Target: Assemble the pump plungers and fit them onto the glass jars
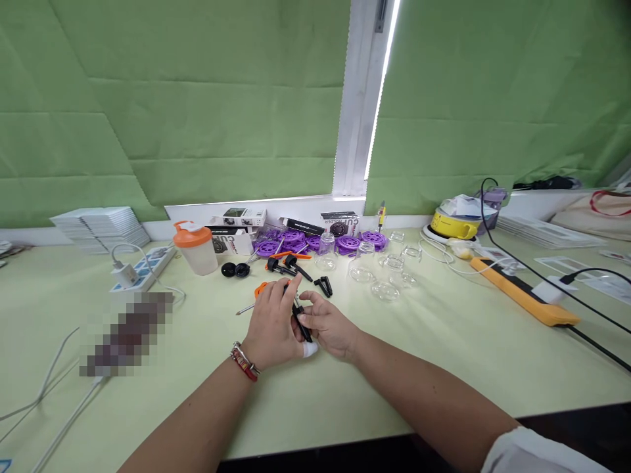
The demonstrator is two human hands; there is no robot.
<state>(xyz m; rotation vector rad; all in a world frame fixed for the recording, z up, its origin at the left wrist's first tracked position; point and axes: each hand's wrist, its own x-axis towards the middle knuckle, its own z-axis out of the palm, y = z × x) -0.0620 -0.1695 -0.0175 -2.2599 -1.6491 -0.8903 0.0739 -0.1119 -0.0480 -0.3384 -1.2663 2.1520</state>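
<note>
Near the middle of the table, my left hand curls around a slim black plastic part, its thumb tip wrapped in something white. My right hand pinches the same black part from the other side. What the part belongs to is hidden by my fingers. Just beyond the hands lie black handle-like pieces and a pair of short black pieces. An orange piece and a screwdriver show partly behind my left hand.
Purple slotted discs and small boxes line the back. Clear glass-like cups stand right of centre. An orange-lidded shaker bottle and a white power strip are left; an orange power strip with cables lies right.
</note>
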